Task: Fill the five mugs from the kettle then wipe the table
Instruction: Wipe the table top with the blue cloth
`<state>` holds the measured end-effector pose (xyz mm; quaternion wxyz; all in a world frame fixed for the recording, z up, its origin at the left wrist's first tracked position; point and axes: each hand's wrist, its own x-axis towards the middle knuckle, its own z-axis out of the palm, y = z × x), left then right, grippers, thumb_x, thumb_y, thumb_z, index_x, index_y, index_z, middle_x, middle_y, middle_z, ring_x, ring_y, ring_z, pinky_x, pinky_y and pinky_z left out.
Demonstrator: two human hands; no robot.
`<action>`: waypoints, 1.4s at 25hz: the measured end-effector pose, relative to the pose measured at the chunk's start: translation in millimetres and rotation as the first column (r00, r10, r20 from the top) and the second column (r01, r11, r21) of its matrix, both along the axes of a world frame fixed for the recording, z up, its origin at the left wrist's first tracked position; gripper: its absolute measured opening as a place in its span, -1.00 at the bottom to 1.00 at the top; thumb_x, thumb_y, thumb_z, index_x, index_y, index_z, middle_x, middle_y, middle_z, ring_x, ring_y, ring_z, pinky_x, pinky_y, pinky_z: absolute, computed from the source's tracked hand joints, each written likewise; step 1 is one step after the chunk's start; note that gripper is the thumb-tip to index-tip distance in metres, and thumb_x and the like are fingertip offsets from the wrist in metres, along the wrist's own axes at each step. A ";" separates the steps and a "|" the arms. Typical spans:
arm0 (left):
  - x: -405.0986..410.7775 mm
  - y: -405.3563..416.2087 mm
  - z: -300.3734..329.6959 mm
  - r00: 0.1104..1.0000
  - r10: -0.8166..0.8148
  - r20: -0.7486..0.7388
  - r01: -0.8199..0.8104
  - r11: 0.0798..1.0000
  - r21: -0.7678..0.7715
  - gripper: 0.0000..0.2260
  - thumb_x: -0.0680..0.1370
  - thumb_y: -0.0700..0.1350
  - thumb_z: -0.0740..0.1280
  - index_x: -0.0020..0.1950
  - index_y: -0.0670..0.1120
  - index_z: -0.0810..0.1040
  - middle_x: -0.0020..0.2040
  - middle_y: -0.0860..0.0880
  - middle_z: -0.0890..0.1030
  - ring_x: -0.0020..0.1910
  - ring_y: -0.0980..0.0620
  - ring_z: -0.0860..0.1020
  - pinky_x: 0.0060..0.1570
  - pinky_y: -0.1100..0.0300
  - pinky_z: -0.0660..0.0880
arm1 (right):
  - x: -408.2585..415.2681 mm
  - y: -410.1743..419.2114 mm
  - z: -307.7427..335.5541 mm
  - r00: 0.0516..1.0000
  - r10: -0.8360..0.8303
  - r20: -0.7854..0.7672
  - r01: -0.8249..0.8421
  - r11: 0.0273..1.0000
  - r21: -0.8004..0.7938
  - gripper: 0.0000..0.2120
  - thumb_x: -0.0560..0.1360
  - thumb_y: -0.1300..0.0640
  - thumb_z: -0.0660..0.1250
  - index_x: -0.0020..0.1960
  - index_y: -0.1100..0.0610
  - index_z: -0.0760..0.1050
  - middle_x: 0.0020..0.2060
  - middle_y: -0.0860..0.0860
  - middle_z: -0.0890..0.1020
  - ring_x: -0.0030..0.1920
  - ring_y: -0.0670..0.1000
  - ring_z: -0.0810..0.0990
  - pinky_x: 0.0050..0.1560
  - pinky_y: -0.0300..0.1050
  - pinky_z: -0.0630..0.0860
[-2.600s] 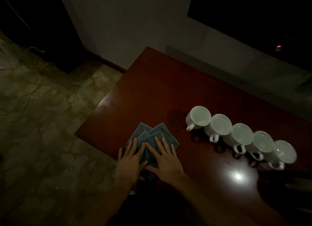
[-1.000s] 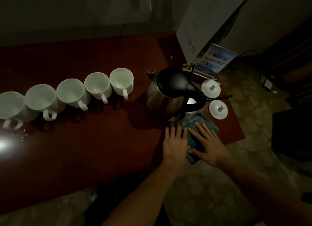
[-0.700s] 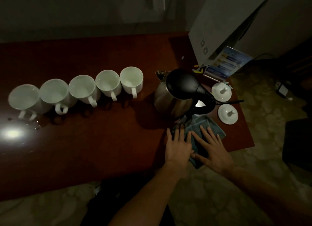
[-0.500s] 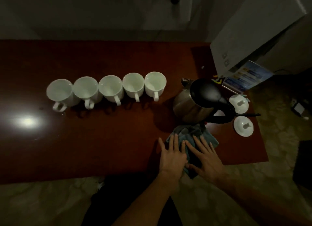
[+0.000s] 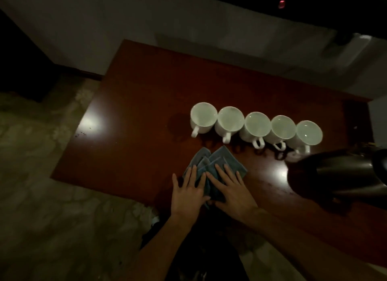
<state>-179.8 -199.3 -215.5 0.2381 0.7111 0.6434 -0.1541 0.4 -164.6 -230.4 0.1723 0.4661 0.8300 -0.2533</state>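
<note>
We press the blue cloth [image 5: 213, 169] flat under our left hand [image 5: 188, 191] and right hand [image 5: 229, 188], fingers straight, unwiped tabletop [image 5: 134, 155] lying leftward.

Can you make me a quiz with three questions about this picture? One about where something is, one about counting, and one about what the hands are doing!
1. Where is the cloth?
A. In front of the row of mugs, near the table's front edge
B. Inside a mug
C. On the floor

2. How many white mugs stand in the row?
A. Three
B. Five
C. Seven

3. What are the hands doing?
A. Lifting the kettle
B. Holding a mug by its handle
C. Pressing flat on the cloth

Answers:
1 A: the blue-grey cloth lies on the table on the near side of the mugs.
2 B: five mugs stand side by side, handles toward the person.
3 C: the left hand and right hand lie on the cloth with fingers spread straight; the kettle stands untouched at the right.
</note>
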 end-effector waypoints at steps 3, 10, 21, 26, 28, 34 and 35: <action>-69.0 9.7 3.0 0.999 0.047 0.003 -0.047 0.999 0.015 -0.34 0.62 0.25 0.12 0.63 0.07 -0.06 0.63 -0.11 -0.19 0.61 -0.03 -0.20 0.46 -0.35 -0.16 | -72.3 13.3 1.7 1.000 0.018 -0.008 -0.018 1.000 -0.008 -0.17 0.58 -0.38 0.17 0.65 -0.24 -0.25 0.63 -0.07 -0.33 0.60 0.08 -0.44 0.56 0.18 -0.36; -187.6 42.6 7.0 0.996 0.085 -0.018 -0.085 0.996 0.029 -0.33 0.61 0.23 0.17 0.62 0.12 -0.06 0.63 -0.05 -0.17 0.61 0.02 -0.16 0.48 -0.32 -0.13 | -196.9 42.2 3.8 0.998 -0.053 -0.038 0.051 0.998 -0.039 -0.17 0.59 -0.35 0.19 0.66 -0.22 -0.22 0.65 0.00 -0.31 0.61 0.12 -0.40 0.56 0.24 -0.33; -273.6 134.5 3.0 0.968 0.252 -0.011 -0.250 0.965 0.074 -0.32 0.60 0.17 0.25 0.62 0.17 -0.04 0.64 -0.02 -0.14 0.60 0.05 -0.18 0.50 -0.31 -0.07 | -293.3 153.9 -0.2 0.999 0.042 0.010 -0.041 0.997 -0.071 -0.13 0.58 -0.38 0.17 0.64 -0.23 -0.32 0.62 -0.02 -0.40 0.60 0.12 -0.45 0.55 0.30 -0.36; -289.1 171.2 1.5 0.955 0.295 0.031 -0.296 0.952 0.073 -0.31 0.58 0.14 0.31 0.62 0.15 0.02 0.64 -0.05 -0.11 0.61 0.01 -0.12 0.52 -0.27 -0.04 | -310.3 196.0 -0.2 0.994 0.102 0.041 -0.099 0.993 -0.068 -0.12 0.57 -0.40 0.16 0.63 -0.24 -0.35 0.61 -0.04 -0.42 0.60 0.11 -0.46 0.55 0.28 -0.35; -296.5 186.8 1.2 0.953 0.299 0.048 -0.302 0.952 0.058 -0.31 0.58 0.13 0.32 0.62 0.13 0.04 0.64 -0.06 -0.11 0.61 0.00 -0.12 0.52 -0.25 -0.04 | -317.3 209.8 -1.1 0.995 0.098 0.032 -0.095 0.993 -0.072 -0.12 0.57 -0.40 0.16 0.63 -0.24 -0.35 0.61 -0.04 -0.42 0.60 0.11 -0.45 0.56 0.28 -0.35; -336.8 251.8 -3.2 0.962 0.262 0.072 -0.267 0.961 0.075 -0.32 0.59 0.17 0.28 0.62 0.14 0.03 0.64 -0.06 -0.11 0.61 0.01 -0.14 0.52 -0.24 0.01 | -350.3 270.8 -1.0 0.998 0.061 0.017 -0.060 0.997 -0.050 -0.12 0.57 -0.41 0.17 0.63 -0.23 -0.33 0.62 -0.04 -0.40 0.61 0.10 -0.43 0.58 0.28 -0.33; -343.8 264.5 -2.7 0.961 0.267 0.071 -0.272 0.960 0.071 -0.33 0.59 0.17 0.28 0.62 0.14 0.03 0.64 -0.05 -0.11 0.61 0.01 -0.13 0.52 -0.23 0.01 | -357.8 283.2 -0.8 0.998 0.057 0.011 -0.056 0.997 -0.052 -0.12 0.56 -0.41 0.17 0.63 -0.24 -0.33 0.62 -0.04 -0.39 0.61 0.10 -0.42 0.58 0.29 -0.33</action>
